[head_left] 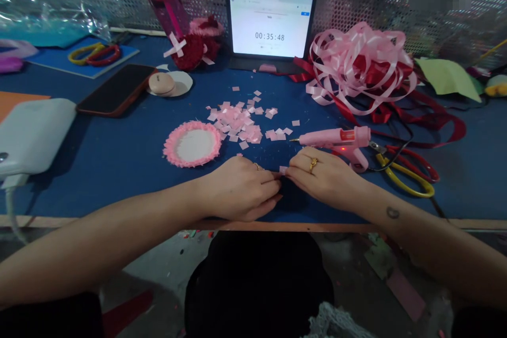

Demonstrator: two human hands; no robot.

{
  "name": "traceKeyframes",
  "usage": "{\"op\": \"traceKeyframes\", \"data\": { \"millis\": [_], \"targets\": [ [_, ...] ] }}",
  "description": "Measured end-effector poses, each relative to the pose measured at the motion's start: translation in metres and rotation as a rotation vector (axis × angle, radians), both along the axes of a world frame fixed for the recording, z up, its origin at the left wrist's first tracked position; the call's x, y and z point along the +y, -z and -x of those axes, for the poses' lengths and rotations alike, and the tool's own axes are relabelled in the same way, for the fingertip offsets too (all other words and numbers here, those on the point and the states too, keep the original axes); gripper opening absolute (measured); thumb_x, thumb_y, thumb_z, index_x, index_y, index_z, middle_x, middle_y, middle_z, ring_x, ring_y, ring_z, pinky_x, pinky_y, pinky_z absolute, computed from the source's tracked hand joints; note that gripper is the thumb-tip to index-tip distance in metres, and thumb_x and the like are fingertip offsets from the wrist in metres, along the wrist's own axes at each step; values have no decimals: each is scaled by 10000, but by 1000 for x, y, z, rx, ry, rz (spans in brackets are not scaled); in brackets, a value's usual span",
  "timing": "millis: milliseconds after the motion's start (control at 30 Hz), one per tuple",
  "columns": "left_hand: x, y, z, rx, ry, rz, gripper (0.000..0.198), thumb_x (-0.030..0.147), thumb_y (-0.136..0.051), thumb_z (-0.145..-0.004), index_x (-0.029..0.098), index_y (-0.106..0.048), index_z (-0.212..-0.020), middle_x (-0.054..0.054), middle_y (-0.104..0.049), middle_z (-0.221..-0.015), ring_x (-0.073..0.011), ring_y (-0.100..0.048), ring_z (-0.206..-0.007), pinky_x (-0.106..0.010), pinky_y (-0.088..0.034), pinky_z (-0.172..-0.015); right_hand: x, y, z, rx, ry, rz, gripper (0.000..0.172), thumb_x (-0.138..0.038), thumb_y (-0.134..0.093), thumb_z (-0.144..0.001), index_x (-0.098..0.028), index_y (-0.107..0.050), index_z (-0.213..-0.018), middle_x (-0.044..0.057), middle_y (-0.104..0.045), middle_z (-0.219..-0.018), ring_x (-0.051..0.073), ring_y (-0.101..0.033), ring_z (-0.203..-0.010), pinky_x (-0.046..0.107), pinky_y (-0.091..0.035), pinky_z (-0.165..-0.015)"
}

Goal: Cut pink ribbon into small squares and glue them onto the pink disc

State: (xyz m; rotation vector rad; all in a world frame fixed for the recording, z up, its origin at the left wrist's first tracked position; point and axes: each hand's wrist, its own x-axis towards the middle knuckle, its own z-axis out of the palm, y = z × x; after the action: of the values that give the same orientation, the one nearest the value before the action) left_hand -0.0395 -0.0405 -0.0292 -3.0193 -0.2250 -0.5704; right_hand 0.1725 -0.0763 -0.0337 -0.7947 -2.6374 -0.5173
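Note:
My right hand (327, 175) pinches a small pink ribbon square (282, 170) between thumb and fingers, just above the blue table. Close beside it, my left hand (241, 188) is closed with its fingers curled; what they hold, if anything, I cannot make out. Beyond my left hand lies a white disc (195, 146) edged with a folded pink ribbon border (171, 142). A loose heap of pink ribbon squares (237, 122) spreads behind my hands. The pink glue gun (332, 138) lies beyond my right hand, its nozzle pointing left and a red light lit.
Scissors with red and yellow handles (412, 182) lie right of the glue gun. Tangled pink ribbon (360, 71) sits behind. A tablet (270, 24) showing a timer stands at the back. At left are a phone (116, 88), a white power bank (37, 134) and more scissors (95, 55).

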Motion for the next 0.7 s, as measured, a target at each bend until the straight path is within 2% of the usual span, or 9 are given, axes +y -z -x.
{"op": "traceKeyframes", "data": {
  "millis": [167,400,567,700],
  "targets": [
    [2,0,1,-41,-48,11,231,270,-473,-874,178,-677,-815,-2,-702,-696,-97,-643,-593,-188,-445,-499,-1,-1,-2,46,-11,-44,159,-97,-495,-883,-92,-651,-852,70,-646,-771,184,-544,-720,325,-502,-640],
    [3,-1,0,-266,-204,-2,36,212,-601,-823,194,-623,-800,83,-655,-601,-44,-598,-503,-169,-374,-451,-10,-9,-10,157,-38,-207,44,-118,-601,-831,-137,-640,-832,43,-639,-798,155,-568,-735,311,-536,-701],
    [-1,-3,0,-290,-178,-36,55,216,-618,-827,205,-605,-775,87,-654,-593,-42,-583,-481,-181,-376,-470,-15,-16,-8,201,-130,-269,90,-97,-656,-786,-97,-643,-874,47,-646,-782,154,-600,-733,286,-555,-697],
    [-1,-2,1,-305,-117,-23,40,215,-608,-840,198,-603,-804,66,-677,-662,-55,-614,-545,-196,-389,-486,-18,-21,-7,176,-136,-262,47,-73,-627,-809,-100,-642,-845,37,-662,-759,142,-621,-709,276,-564,-670]
  ]
}}
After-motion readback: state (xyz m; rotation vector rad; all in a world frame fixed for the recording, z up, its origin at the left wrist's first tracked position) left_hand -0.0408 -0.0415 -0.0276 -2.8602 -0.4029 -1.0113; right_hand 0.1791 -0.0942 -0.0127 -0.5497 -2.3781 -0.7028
